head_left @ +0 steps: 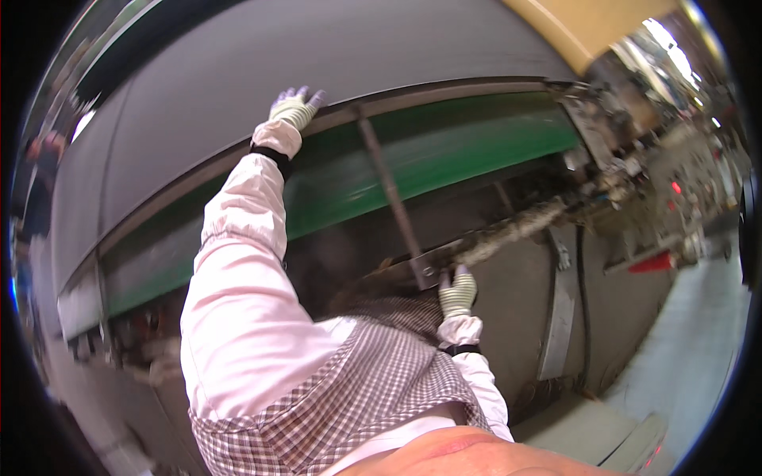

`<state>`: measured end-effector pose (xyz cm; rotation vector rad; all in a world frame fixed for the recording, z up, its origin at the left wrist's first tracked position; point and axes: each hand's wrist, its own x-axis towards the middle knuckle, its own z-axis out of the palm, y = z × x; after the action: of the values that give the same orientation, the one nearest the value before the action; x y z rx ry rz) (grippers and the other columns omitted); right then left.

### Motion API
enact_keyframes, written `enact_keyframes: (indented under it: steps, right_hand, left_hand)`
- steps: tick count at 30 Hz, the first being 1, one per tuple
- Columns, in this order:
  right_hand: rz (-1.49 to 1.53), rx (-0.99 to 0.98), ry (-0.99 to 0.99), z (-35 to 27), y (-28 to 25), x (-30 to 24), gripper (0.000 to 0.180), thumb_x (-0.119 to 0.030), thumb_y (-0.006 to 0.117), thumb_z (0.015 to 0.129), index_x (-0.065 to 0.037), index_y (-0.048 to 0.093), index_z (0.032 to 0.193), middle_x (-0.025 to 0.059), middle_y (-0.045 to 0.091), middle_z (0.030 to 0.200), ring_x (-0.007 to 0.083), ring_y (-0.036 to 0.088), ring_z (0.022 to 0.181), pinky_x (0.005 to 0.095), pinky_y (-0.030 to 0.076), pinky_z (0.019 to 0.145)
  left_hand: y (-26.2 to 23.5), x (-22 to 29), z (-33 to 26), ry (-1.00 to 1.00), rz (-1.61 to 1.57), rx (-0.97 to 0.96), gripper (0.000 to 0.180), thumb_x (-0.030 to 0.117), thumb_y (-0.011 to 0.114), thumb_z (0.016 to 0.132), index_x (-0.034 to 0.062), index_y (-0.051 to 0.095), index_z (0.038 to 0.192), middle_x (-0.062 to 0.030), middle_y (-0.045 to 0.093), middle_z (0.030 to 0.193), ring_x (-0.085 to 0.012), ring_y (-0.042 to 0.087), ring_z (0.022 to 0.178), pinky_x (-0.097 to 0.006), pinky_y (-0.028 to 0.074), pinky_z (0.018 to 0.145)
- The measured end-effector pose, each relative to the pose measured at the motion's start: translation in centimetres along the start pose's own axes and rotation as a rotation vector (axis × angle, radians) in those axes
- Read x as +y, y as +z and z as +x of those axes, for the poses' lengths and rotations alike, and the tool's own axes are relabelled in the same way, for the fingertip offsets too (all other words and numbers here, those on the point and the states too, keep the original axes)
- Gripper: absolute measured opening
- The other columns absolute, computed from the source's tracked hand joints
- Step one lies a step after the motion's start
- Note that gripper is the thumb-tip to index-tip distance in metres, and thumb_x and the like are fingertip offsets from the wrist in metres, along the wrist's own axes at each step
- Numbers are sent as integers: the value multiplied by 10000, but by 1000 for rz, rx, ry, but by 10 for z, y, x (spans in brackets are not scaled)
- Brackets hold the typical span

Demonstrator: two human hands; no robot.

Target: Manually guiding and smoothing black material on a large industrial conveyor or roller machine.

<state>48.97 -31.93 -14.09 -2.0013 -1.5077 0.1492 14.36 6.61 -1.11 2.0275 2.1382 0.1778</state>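
My left hand, in a striped knit glove, reaches up and rests on the upper edge of a large grey machine panel, fingers spread on its surface. My right hand, also gloved, grips a dusty horizontal metal bar low on the machine front. A green band runs across the machine between my two hands. A thin diagonal metal strut crosses the green band down to the bar. I wear pink sleeves and a checked apron.
Machine parts, brackets and small red lights crowd the right side. A vertical metal bracket and a black cable hang below the bar. Pale floor lies at the lower right. A person stands far left.
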Motion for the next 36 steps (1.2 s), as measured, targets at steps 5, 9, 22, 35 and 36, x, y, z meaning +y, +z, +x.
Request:
enact_keyframes:
  steps: [5,9,22,35,36]
  right_hand:
    - [48,-30,45,-2,5,4,182,-198,637,834,-26,582,853,193,625,796,395,591,723,463,470,653]
    - [-17,20,20,-4,11,10,268,-248,641,844,2,584,926,227,623,861,419,592,774,485,466,701]
    - [-161,99,-57,-14,21,35,428,-311,663,824,64,585,1015,302,607,964,469,583,872,494,475,779]
    - [-80,27,-15,-6,13,15,300,-289,639,829,1,567,853,232,605,793,425,589,724,496,464,639]
    - [-67,-2,14,-6,12,13,315,-297,648,827,6,572,863,233,604,797,426,585,728,490,461,644]
  left_hand:
    - [-48,-173,-73,-544,63,72,774,685,343,891,135,383,1434,-162,327,1492,-311,288,1390,-441,241,1132]
    - [-48,-168,-91,-358,151,115,643,579,335,935,94,539,1305,-115,515,1351,-317,462,1263,-442,367,1044]
    - [-47,-178,-59,-356,71,184,746,652,454,865,180,384,1438,-115,319,1509,-300,249,1409,-460,206,1138]
    - [-32,-155,-45,-405,94,-81,815,682,390,877,188,222,1503,-95,155,1571,-391,162,1423,-475,158,1167]
    - [-31,-136,-42,-396,90,-107,824,684,389,876,173,224,1502,-98,158,1570,-394,165,1421,-477,163,1165]
